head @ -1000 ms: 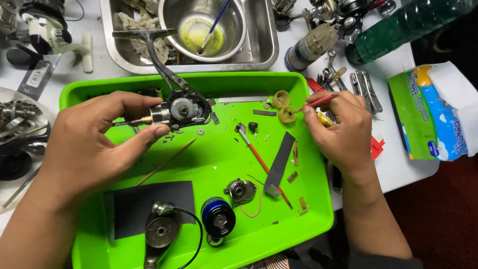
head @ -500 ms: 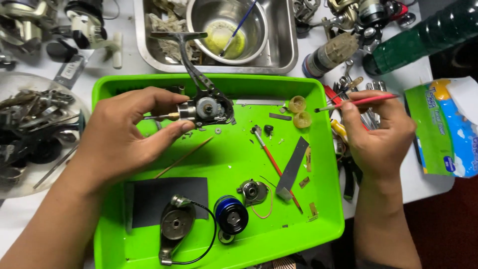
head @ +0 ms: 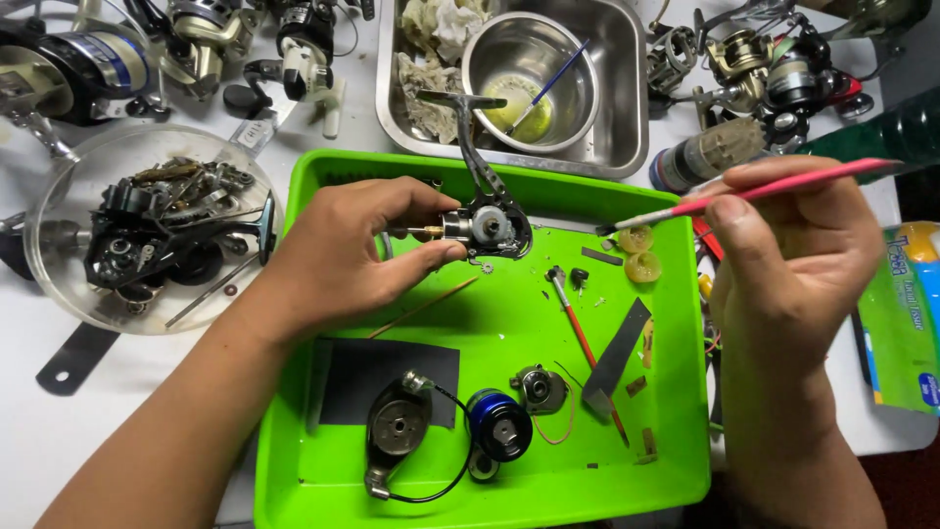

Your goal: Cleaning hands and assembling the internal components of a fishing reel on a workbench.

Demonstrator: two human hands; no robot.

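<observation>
Since a moment ago: lifted the right hand [head: 793,264] up off the tray edge, with the pink brush [head: 783,186] pinched between thumb and curled fingers, bristle end now pointing away from the fingertips toward the two yellow washers [head: 641,253]. Judging from that, done dabbing down there and bringing the brush across to the part held opposite.

No change on the other side: still pinching the reel body [head: 487,227] in the left hand [head: 343,255], thumb beneath and fingertips on top, closed narrow around its brass end, crank arm sticking up and away beyond the fingertips.

Containers:
- Green tray [head: 294,431], under both hands. Below the left fingers: a wooden stick [head: 421,309], a black sheet [head: 352,377], a round grey part with a wire loop [head: 397,428], a blue spool [head: 497,423], a small gear housing [head: 537,387]. Between the hands: a red-handled tool [head: 578,328] and a grey strip [head: 617,358].
- Steel tub [head: 607,147], past the left fingertips, holding rags [head: 431,29] and a steel bowl [head: 490,59] with yellowish liquid and a blue-handled brush [head: 548,88].
- Clear round dish [head: 59,284], behind the left wrist, heaped with dark reel parts [head: 147,225].
</observation>
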